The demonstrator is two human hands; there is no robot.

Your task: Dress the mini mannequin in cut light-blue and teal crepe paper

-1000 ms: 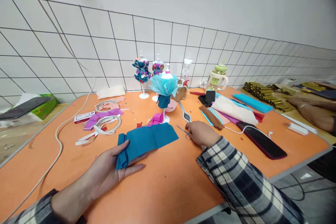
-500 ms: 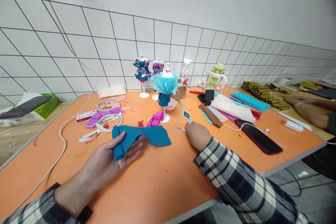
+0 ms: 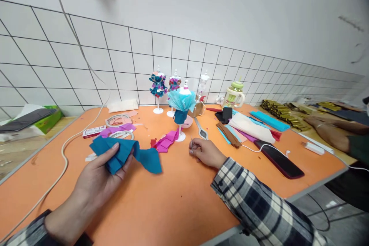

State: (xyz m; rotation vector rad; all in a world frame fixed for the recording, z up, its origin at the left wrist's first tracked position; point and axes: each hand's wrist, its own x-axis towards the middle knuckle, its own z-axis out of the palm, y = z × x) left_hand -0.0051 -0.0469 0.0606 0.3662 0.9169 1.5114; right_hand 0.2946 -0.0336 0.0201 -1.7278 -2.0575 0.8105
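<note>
My left hand (image 3: 99,180) holds a folded strip of teal crepe paper (image 3: 122,152) between thumb and fingers. One end of the strip hangs out to the right above the table. My right hand (image 3: 206,152) rests at the table's middle, its fingertips pinched on a small thin metal piece (image 3: 191,144) whose kind I cannot make out. Beyond it lies a slim silver tool (image 3: 203,133) with a dark oval in it. A small white dress form (image 3: 181,103) wears a light blue ruffle over teal paper. At its base lies magenta crepe paper (image 3: 167,142).
Behind stand more decorated dress forms (image 3: 158,86) and a green-lidded bottle (image 3: 234,94). Paper strips (image 3: 253,128) and a phone (image 3: 279,159) lie at right. White ribbon rolls (image 3: 122,134) and a cable (image 3: 65,150) are at left. Another person's arm (image 3: 331,132) reaches in at far right.
My left hand has moved left with the teal paper, which is now more bunched. My right hand has drawn back from the silver tool and now pinches the small metal piece.
</note>
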